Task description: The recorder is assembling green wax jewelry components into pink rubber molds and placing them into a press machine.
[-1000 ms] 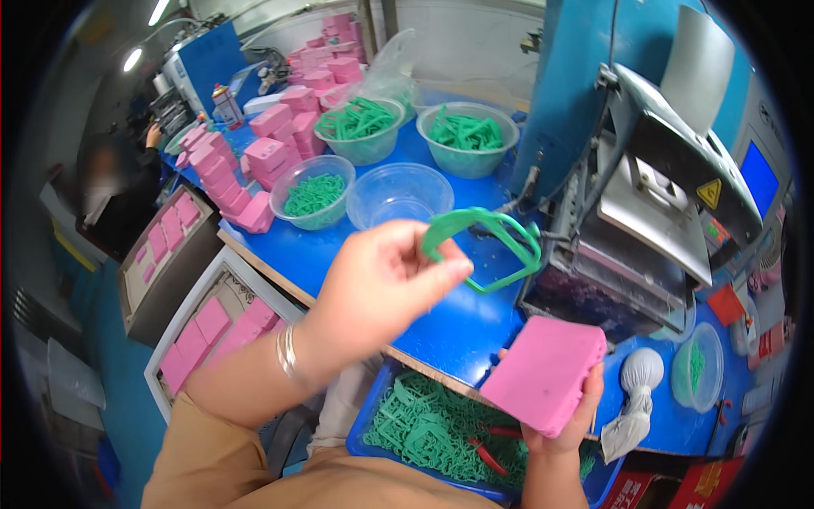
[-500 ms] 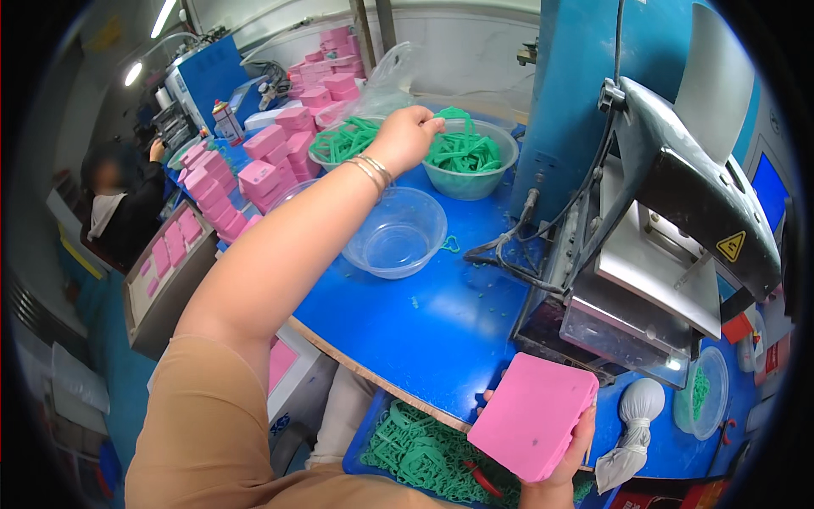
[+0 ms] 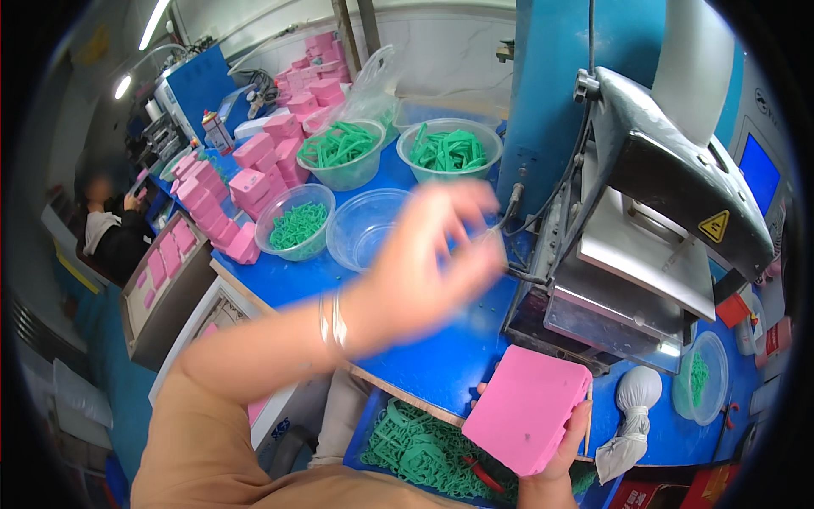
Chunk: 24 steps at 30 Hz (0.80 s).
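My right hand (image 3: 566,458) grips a pink block (image 3: 527,409) by its sides, near the table's front edge. The block's broad flat face is turned up, with small dark marks on it. My left hand (image 3: 432,254), smeared by motion, hangs over the table with thumb and fingers apart and nothing visible in them. Below it is a clear bowl (image 3: 360,222), partly hidden by the hand. Behind are two bowls of green strips (image 3: 447,151) (image 3: 339,144), and a smaller bowl of thin green pieces (image 3: 298,227) stands to the left.
A press machine (image 3: 653,254) with metal plates stands on the right. Pink blocks (image 3: 203,187) are stacked at the left and back. A blue bin (image 3: 407,445) of green scraps sits below the edge. A white wrapped bundle (image 3: 638,399) lies at right. A person (image 3: 114,229) sits far left.
My left hand has left the green-strip bowl at the back and come nearer and lower, its fingers opening from a pinch. My right hand still holds the pink block.
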Tool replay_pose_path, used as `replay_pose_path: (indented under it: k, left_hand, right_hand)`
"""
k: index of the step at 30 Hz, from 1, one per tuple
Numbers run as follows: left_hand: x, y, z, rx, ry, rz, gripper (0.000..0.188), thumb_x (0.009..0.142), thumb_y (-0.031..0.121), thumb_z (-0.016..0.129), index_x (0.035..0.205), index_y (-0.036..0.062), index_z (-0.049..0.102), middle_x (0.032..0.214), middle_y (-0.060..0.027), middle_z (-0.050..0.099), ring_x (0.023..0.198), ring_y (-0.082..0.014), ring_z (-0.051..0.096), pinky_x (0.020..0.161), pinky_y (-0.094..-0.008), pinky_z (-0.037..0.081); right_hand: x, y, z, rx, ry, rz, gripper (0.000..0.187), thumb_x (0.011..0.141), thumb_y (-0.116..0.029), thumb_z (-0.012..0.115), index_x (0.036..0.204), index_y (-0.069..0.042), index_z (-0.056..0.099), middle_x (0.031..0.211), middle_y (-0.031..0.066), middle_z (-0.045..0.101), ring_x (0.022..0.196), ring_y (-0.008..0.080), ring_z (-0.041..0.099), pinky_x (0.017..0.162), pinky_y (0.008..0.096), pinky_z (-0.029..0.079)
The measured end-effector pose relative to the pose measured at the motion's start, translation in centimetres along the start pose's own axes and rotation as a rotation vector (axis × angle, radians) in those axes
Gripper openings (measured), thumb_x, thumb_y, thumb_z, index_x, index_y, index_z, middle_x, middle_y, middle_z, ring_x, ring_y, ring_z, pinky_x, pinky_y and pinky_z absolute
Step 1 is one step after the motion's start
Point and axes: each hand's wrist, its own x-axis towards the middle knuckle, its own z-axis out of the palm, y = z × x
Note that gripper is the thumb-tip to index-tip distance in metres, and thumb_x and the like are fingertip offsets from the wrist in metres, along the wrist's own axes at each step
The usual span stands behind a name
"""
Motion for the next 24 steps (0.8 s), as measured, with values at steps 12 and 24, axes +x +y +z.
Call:
replay_pose_path:
  k: [12, 24]
  left_hand:
    - [-13.3, 5.0, 1.3, -0.463, 0.088, -0.195, 0.044, 0.075, 0.011, 0.069, 0.113, -0.0016, 0.048, 0.107, -0.0128, 0.058, 0.095, -0.0191, 0.058, 0.081, -0.0304, 0.047]
    - [-15.1, 5.1, 0.4, -0.824, -0.34, -0.317, 0.048, 0.061, 0.011, 0.078, 0.103, -0.0011, 0.057, 0.105, -0.0153, 0.059, 0.098, -0.026, 0.055, 0.084, -0.0355, 0.044]
  right_hand:
    - [-3.4, -1.0, 2.8, -1.125, -0.498, -0.174, 0.063, 0.071, -0.06, 0.059, 0.096, -0.001, 0.058, 0.107, 0.0164, 0.057, 0.099, 0.0253, 0.056, 0.082, 0.0332, 0.043]
    - [-4.3, -1.3, 3.0, -1.265, -0.385, -0.611, 0.04, 0.059, -0.035, 0.076, 0.057, -0.005, 0.05, 0.05, 0.0067, 0.041, 0.042, 0.0217, 0.04, 0.04, 0.0316, 0.03]
